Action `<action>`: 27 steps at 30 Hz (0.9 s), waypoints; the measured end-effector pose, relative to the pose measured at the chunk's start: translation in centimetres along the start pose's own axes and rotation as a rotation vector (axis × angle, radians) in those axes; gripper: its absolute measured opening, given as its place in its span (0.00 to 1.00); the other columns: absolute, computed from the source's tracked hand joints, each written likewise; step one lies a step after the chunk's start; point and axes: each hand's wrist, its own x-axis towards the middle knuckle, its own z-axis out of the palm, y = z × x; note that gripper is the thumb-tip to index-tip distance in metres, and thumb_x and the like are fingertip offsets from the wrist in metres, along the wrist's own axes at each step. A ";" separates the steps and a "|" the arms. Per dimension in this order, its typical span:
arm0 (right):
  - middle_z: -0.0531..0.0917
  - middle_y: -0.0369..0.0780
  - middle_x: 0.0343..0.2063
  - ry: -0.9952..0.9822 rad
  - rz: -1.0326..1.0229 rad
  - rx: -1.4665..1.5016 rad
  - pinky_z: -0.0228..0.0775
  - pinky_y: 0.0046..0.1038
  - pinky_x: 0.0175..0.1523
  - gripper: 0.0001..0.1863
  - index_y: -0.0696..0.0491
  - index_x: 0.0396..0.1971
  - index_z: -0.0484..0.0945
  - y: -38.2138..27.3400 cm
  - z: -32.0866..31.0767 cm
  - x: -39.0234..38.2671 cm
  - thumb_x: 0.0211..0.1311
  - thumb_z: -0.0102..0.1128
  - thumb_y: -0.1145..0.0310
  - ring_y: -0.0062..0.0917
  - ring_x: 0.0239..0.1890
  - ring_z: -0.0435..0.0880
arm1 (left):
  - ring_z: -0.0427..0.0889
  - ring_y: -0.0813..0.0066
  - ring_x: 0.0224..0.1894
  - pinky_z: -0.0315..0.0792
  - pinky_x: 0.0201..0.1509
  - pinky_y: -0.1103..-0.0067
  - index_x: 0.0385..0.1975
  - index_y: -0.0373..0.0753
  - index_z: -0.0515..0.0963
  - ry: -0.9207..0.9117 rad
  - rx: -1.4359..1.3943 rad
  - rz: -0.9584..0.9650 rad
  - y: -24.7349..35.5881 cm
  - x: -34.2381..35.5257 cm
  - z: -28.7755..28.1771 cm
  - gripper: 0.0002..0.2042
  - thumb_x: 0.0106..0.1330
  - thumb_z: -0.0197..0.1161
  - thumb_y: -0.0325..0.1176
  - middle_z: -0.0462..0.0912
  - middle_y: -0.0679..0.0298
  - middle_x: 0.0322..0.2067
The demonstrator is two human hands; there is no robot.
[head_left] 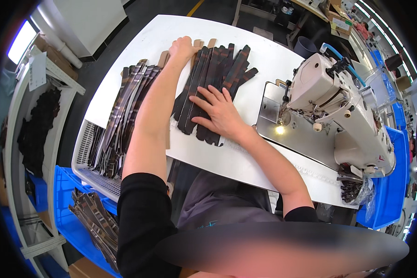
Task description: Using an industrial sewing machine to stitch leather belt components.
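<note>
A fanned stack of long dark plaid fabric strips (224, 69) lies on the white table (273, 60). My right hand (217, 111) rests flat on the near part of this stack, fingers spread. My left hand (183, 47) reaches to the far end of the stack and grips the top of the strips there. A second pile of similar strips (125, 99) lies to the left and hangs over the table's edge into a white basket (85, 139).
A white industrial sewing machine (338, 106) with its lamp lit stands at the right on the table. Blue bins (65, 208) with more strips sit low on the left. A white shelf (28, 139) with dark fabric stands at far left.
</note>
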 end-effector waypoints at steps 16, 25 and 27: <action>0.68 0.45 0.62 0.023 -0.006 0.002 0.52 0.55 0.66 0.31 0.47 0.59 0.71 0.4 0.1 -0.1 0.62 0.53 0.42 0.45 0.66 0.62 | 0.81 0.51 0.47 0.73 0.52 0.65 0.41 0.32 0.79 -0.132 -0.142 0.077 2.2 3.2 2.4 0.22 0.56 0.66 0.46 0.82 0.47 0.41; 0.69 0.44 0.60 0.049 -0.031 0.029 0.51 0.52 0.66 0.29 0.44 0.57 0.73 0.2 0.4 0.1 0.59 0.58 0.44 0.44 0.65 0.62 | 0.79 0.74 0.30 0.71 0.34 0.76 0.36 0.29 0.79 0.675 -0.345 0.068 -7.6 2.1 -12.2 0.24 0.60 0.66 0.50 0.83 0.55 0.28; 0.69 0.44 0.60 0.040 -0.011 0.010 0.51 0.52 0.66 0.28 0.44 0.56 0.74 1.3 0.2 -0.3 0.60 0.57 0.44 0.44 0.65 0.63 | 0.71 0.83 0.23 0.66 0.27 0.83 0.35 0.37 0.80 0.586 -0.879 0.170 -5.2 -0.8 -17.3 0.19 0.62 0.65 0.50 0.77 0.71 0.22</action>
